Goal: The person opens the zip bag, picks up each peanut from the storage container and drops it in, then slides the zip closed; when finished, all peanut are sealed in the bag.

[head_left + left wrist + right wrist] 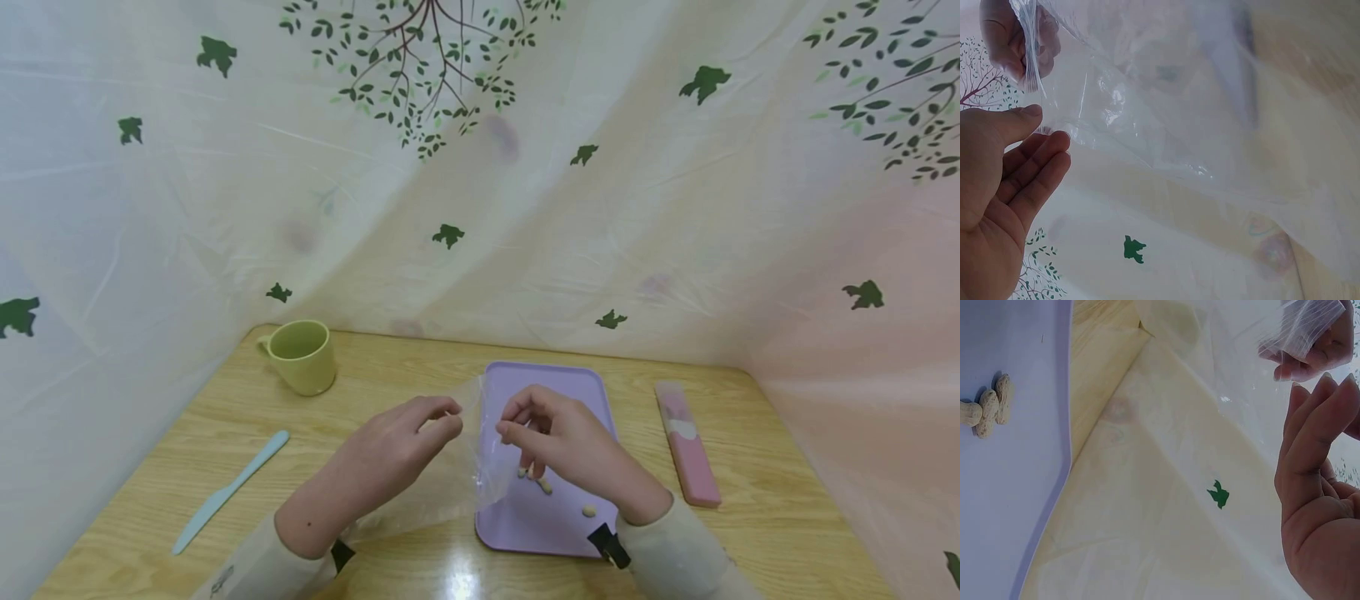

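A clear plastic bag (pixel 442 493) with a ridged strip along its mouth (pixel 1032 47) stretches between the hands. My left hand (pixel 401 442) pinches its edge between thumb and fingers, the bag's body spreading below and behind it. On the other side, my right hand (pixel 555 425) has thumb and index fingertip together right at the bag's edge, the other fingers curled. In the right wrist view, the right hand (pixel 1319 462) faces the left hand (pixel 1319 347), partly seen through the film. Several peanuts (pixel 988 412) lie on a purple tray (pixel 536 525) below the right hand.
A green mug (pixel 303 362) stands at the back left of the wooden table (pixel 390 358). Nearer, a light blue plastic knife (pixel 228 492) lies slantwise. Right of the tray is a long pink case (pixel 690 454). A patterned curtain (pixel 360 250) rises behind the table.
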Demonstrator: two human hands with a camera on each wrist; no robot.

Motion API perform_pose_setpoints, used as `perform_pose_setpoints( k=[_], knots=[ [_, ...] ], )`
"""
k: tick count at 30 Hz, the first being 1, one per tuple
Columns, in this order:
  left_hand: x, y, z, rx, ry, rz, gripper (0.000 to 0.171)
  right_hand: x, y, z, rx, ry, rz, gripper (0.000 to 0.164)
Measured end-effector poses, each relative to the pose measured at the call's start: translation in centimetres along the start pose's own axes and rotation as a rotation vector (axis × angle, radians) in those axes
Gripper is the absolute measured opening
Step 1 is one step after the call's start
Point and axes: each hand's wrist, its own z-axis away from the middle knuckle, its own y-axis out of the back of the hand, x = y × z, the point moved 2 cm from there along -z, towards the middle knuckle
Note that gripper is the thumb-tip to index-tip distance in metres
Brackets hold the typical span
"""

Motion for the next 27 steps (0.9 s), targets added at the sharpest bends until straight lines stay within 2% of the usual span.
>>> perform_pose_setpoints(
  k=[9,17,22,27],
  knots=[
    [-0.1,-0.1,0.1,-0.011,0.003,-0.004,0.021,0.7,0.8,-0.2,0.067,-0.014,-0.006,0.023],
    [-0.2,0.1,0.0,-0.011,0.000,0.000,0.024,2.4,1.9,-1.2,0.125,-0.103,-0.050,0.026],
    [-0.2,0.2,0.0,-0.034,0.015,0.004,0.026,4.3,2.3,-2.0,0.095,-0.132,-0.026,0.027],
    [-0.2,0.2,0.0,-0.032,0.016,0.001,0.026,6.7,1.8,-2.8,0.002,-0.180,0.071,0.033]
  ],
)
